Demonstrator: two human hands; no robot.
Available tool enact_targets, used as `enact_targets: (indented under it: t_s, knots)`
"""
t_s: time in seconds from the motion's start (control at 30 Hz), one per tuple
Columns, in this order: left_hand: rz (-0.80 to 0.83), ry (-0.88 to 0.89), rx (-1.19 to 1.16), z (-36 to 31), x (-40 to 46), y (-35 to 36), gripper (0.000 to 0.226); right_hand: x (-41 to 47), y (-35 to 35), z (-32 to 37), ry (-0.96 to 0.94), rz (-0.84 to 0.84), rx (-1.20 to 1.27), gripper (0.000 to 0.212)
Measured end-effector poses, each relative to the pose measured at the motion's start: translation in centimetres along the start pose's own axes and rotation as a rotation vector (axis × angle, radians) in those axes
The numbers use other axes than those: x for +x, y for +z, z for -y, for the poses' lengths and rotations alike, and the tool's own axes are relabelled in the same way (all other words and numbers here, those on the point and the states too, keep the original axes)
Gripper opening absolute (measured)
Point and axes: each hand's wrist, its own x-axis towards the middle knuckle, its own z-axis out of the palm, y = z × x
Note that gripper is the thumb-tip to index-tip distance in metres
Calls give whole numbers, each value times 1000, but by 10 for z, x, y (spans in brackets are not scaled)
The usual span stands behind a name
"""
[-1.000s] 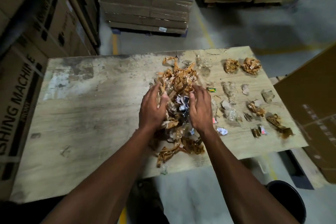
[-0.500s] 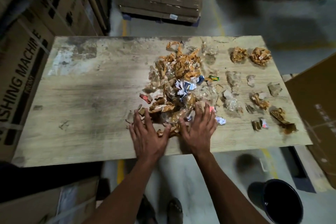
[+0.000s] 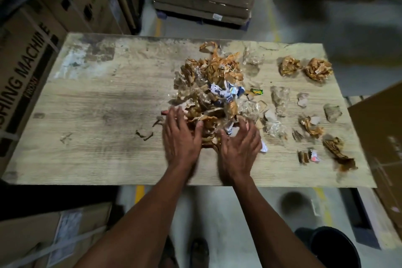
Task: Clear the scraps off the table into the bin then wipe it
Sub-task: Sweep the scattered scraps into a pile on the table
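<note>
Scraps [image 3: 214, 91] heaped just beyond both hands [image 3: 212, 143]; fingers spread.

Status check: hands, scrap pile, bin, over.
Left hand and right hand open, fingers spread against the near side of the scrap pile. Loose scraps scattered to the right. Bin on floor, lower right.

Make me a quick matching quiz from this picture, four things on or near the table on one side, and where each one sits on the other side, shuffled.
Things:
1. black bin
2. green wrapper
3. two crumpled brown balls
4. big scrap pile

Places:
A. far right corner of the table
B. on the floor, near right
C. middle of the table, beyond both hands
D. just right of the pile

Pairs: 1-B, 2-D, 3-A, 4-C
</note>
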Motion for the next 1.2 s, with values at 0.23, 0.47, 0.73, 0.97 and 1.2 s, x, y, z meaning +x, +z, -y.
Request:
enact_targets:
  t_s: [0.23, 0.47, 0.73, 0.97, 1.2]
  knots:
    - [-106, -353, 71, 39, 0, -4, 87, -7, -6, -17, 105, 132, -1, 75]
    - [-55, -206, -163, -19, -3, 16, 83, 3, 1, 0, 18, 137, 127, 58]
    - [-127, -153, -147, -44, 25, -14, 64, 49, -25, 5, -26, 14, 183, 49]
    - [-120, -13, -166, -82, 99, -30, 41, 125, -30, 28, -51, 96, 251, 53]
    - [-96, 142, -177, -120, 193, -7, 38, 209, 0, 39, -59, 93, 288, 54]
